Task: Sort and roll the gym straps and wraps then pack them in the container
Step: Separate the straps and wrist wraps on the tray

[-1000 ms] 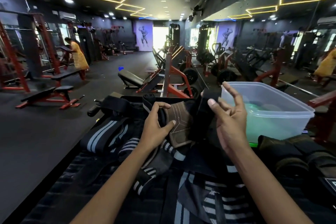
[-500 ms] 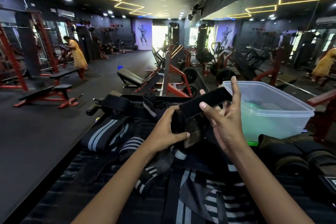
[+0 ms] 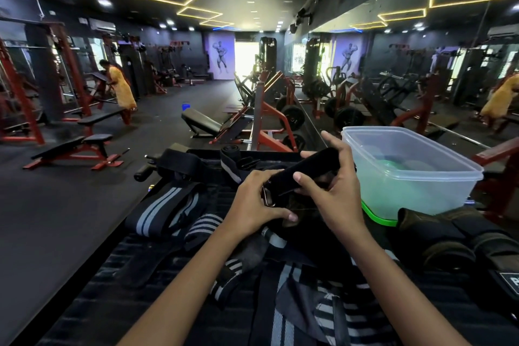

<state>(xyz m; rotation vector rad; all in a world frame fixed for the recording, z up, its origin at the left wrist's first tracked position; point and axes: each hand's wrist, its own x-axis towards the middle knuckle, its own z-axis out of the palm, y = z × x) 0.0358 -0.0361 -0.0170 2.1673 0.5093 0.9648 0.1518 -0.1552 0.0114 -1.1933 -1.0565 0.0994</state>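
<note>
black strap (image 3: 304,172) held up between our 2 hands, just left of the clear plastic container (image 3: 415,177). our left hand (image 3: 254,201) grips its buckle end; our right hand (image 3: 332,191) curls around the band. striped wraps (image 3: 165,205) lie below.

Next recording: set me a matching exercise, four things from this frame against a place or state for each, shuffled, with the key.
Things:
1. black strap
2. clear plastic container
3. grey-striped wrap
4. green lid

Places or states:
A. lying flat on the bench, to the left of both hands
B. under the container, its edge showing at the near side
C. held up between the left hand and the right hand
D. standing open-topped to the right of the hands

Pairs: 1-C, 2-D, 3-A, 4-B
</note>
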